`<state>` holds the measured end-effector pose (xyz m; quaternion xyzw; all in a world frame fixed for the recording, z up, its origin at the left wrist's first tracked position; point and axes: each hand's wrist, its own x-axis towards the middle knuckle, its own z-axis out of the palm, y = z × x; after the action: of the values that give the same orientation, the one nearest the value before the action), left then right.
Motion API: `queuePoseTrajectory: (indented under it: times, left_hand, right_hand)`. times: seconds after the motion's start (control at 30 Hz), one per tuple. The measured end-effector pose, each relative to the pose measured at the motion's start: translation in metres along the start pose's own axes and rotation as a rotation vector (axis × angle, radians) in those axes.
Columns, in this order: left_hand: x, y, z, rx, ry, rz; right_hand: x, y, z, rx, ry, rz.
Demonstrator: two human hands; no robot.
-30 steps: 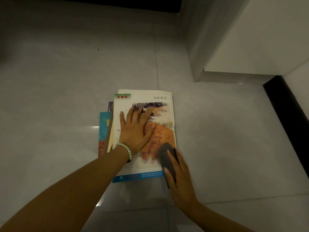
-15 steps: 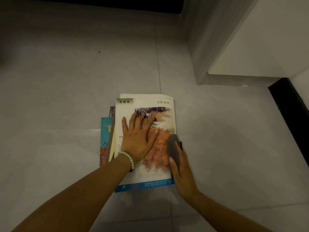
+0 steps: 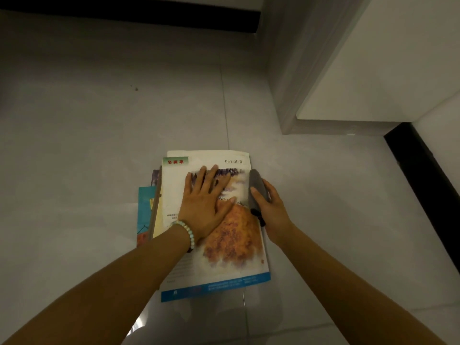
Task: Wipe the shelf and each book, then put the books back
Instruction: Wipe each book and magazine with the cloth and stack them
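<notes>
The large white art book [image 3: 231, 247] with an orange-brown painting tops a small stack on the grey tiled floor [image 3: 99, 145], a teal book [image 3: 144, 207] jutting out left beneath. The left hand [image 3: 206, 205] lies flat on its cover, fingers straight, pinning it. The right hand [image 3: 271, 207] curls its fingers round a grey cloth [image 3: 256, 188] at the book's far right edge. Book-wiping seems to be the step in hand; next, the cloth should likely sweep the cover.

Top book [image 3: 231, 247] lies on lower books [image 3: 144, 207], which stick out on its left; stack sits on floor [image 3: 99, 145]. Left hand [image 3: 206, 202] flat on top book. Right hand [image 3: 271, 207] grips cloth [image 3: 256, 188] at that book's right edge. Furniture unit [image 3: 323, 70] behind, to the right.
</notes>
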<state>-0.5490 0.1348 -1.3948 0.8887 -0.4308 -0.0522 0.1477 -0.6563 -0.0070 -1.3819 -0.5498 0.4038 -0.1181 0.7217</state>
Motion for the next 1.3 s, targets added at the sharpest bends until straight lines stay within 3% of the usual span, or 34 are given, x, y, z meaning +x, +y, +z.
queuePoseTrajectory:
  times: [0.2, 0.3, 0.4, 0.57, 0.77, 0.9, 1.23, 1.3]
  left_hand:
    - [-0.002, 0.031, 0.014, -0.056, -0.030, 0.056]
    - [0.012, 0.036, 0.002, -0.274, 0.038, -0.057]
    - [0.051, 0.033, -0.024, -0.429, 0.124, -0.088]
    - [0.096, 0.021, -0.054, -0.874, 0.039, -0.146]
    - [0.087, 0.014, -0.057, -1.055, 0.178, -0.170]
    - [0.085, 0.006, -0.069, -1.049, 0.257, -0.229]
    - [0.084, -0.004, -0.072, -0.975, 0.420, -0.331]
    - [0.086, -0.001, -0.073, -0.880, 0.383, -0.317]
  right_hand:
    - [-0.010, -0.007, -0.023, 0.061, 0.044, -0.019]
    - [-0.017, -0.012, -0.025, 0.037, 0.092, -0.117]
    - [-0.021, -0.028, -0.019, 0.050, 0.033, -0.174]
    - [-0.025, -0.049, 0.003, -0.030, -0.083, -0.261]
    - [-0.008, -0.070, 0.044, -0.202, -0.058, -0.374]
    - [-0.029, -0.051, 0.039, -0.300, -0.025, -0.391]
    - [-0.097, -0.009, -0.009, -0.274, -0.019, -0.177]
    - [-0.105, 0.000, -0.015, -0.246, 0.023, -0.137]
